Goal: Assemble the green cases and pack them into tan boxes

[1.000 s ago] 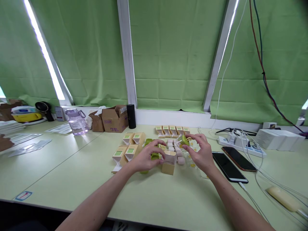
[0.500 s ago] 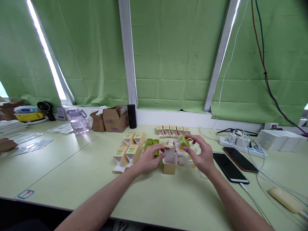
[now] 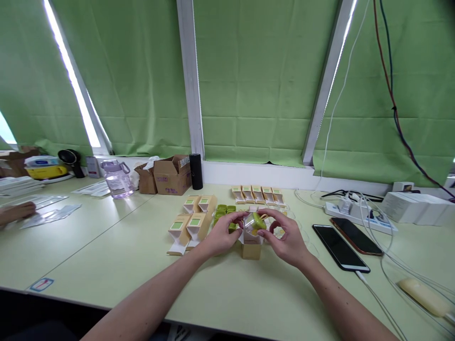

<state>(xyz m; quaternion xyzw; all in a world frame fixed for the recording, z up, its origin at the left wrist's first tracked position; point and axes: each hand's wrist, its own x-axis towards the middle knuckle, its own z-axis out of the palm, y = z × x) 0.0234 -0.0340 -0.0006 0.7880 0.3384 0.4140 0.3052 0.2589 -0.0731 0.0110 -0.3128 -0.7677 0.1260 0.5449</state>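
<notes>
A small open cardboard box (image 3: pixel 251 247) stands on the pale green table (image 3: pixel 227 293) in front of me. My left hand (image 3: pixel 221 235) grips its left side and open flap. My right hand (image 3: pixel 287 236) pinches a small green object in clear wrapping (image 3: pixel 256 221) right over the box's open top. Green cubes (image 3: pixel 223 210) lie just behind my left hand. Folded boxes with green labels (image 3: pixel 190 225) sit to the left, and a row of several more (image 3: pixel 256 193) stands behind.
Two phones (image 3: pixel 350 239) lie to the right, with a power strip and cables (image 3: pixel 359 210) and white boxes (image 3: pixel 412 206) beyond. Cardboard boxes (image 3: pixel 169 175), a black cylinder (image 3: pixel 195 171) and a purple water jug (image 3: pixel 117 179) stand at back left. Another person's hand (image 3: pixel 16 211) rests at the far left.
My right hand has carried the wrapped green object leftward and down, from beside the box to right over its open top. My left hand has stayed on the box.
</notes>
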